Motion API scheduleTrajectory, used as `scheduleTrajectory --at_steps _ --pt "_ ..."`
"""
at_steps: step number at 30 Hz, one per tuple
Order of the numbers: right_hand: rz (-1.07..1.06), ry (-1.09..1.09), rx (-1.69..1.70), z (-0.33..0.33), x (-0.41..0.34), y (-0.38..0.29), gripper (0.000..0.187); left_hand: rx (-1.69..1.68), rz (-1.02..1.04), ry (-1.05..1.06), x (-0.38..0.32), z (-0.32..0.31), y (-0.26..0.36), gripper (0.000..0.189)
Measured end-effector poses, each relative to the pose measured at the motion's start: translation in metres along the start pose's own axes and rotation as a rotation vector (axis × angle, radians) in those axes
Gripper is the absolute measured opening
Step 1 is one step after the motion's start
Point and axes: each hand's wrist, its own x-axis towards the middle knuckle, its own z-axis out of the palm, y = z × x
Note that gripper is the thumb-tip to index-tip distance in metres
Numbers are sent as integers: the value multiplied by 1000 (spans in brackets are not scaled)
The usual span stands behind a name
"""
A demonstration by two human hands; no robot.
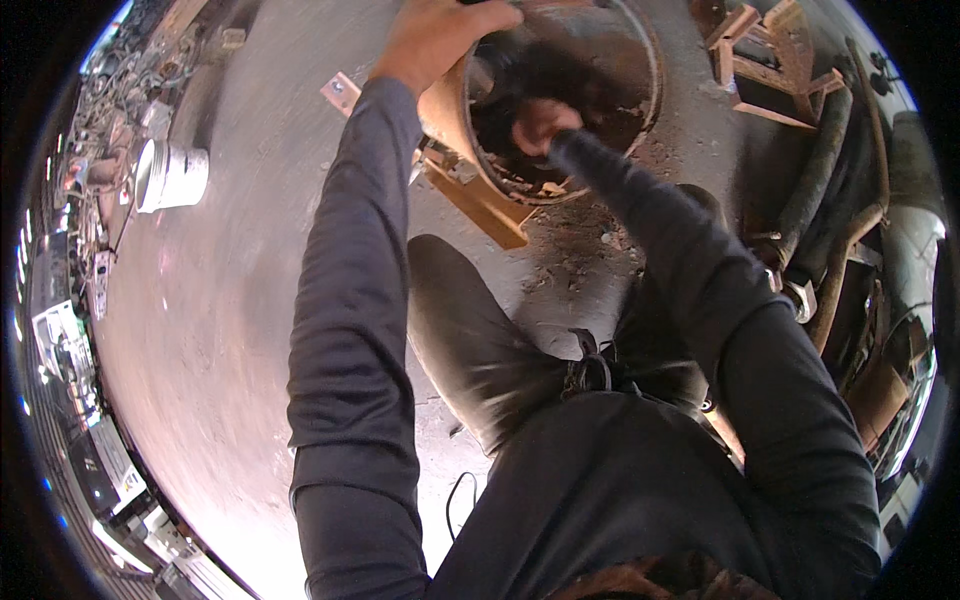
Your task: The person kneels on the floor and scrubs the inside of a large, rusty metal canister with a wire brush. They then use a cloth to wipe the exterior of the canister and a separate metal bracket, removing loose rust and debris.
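A rusty metal drum or wide pipe section (442, 112) lies tilted on the floor before me, its round open mouth towards me. My left hand (439, 37) rests on the upper left of its rim, with the thumb stretched along the top; part of the fingers lies out of sight. Inside the mouth is my right hand (546, 126), blurred and curled; whether it holds something cannot be told. Loose rust flakes (553, 187) lie at the lower inner edge. Under the drum's near left side sits a yellowish-brown steel beam (480, 202), and a metal plate with a hole (342, 93) sticks out at the left.
A white plastic bucket (174, 177) lies on the left, near heaped metal scrap (112, 127). Welded rusty steel frames (772, 71) stand at the upper right, above long pipes (817, 180). Rust debris (577, 262) covers the concrete floor (247, 262) between my knees and the drum.
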Motion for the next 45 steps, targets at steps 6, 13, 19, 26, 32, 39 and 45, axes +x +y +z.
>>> scheduleTrajectory --at_steps 6,13,19,26,32,39,45 --pt "115 -171 197 -16 49 51 12 -208 22 -44 4 18 1 68" --pt "26 -439 145 -33 -1 -36 25 -14 63 -6 0 6 -15 60" --pt "252 -111 377 -40 1 15 31 -70 50 16 -1 7 -13 63" --pt "69 -295 222 -47 3 1 26 40 60 -3 -16 2 -14 59" --pt "28 -193 215 -7 -12 14 28 -219 16 -90 5 35 10 63" --pt "28 -101 -33 -85 -18 36 30 -121 -104 -27 -23 7 33 68" --pt "-95 -485 39 -97 -14 -11 25 198 21 79 -15 5 -12 84"
